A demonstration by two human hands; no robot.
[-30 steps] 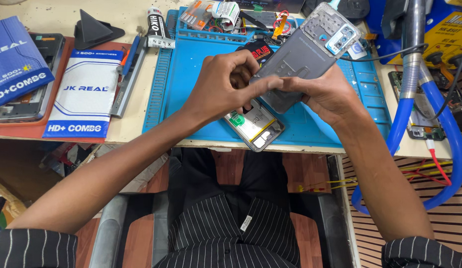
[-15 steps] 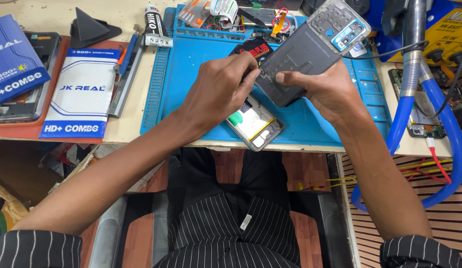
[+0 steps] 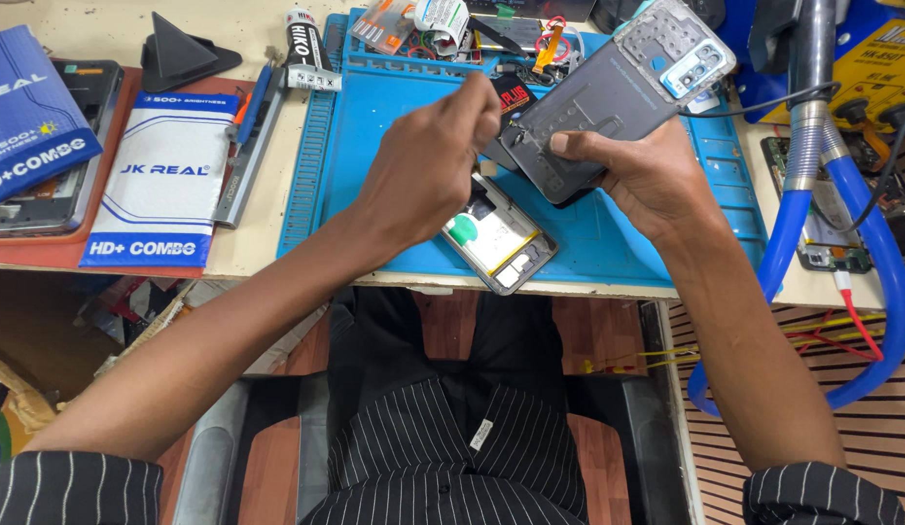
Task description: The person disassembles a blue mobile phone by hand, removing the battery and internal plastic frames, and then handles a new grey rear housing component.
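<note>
A person works on a phone's grey back cover above a blue repair mat.

Nearest, an opened phone body [image 3: 498,236] lies on the blue mat [image 3: 374,156] at the desk's [image 3: 258,248] front edge. Above it, the right hand [image 3: 656,180] grips the grey back cover [image 3: 618,97], tilted, thumb pressed on its inner face. The left hand [image 3: 428,160] is pinched shut at the cover's lower corner; what it holds cannot be made out. Farther back lie small tools.

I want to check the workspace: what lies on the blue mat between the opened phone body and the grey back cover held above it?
In the head view, only bare blue mat separates the opened phone body from the grey back cover.
</note>
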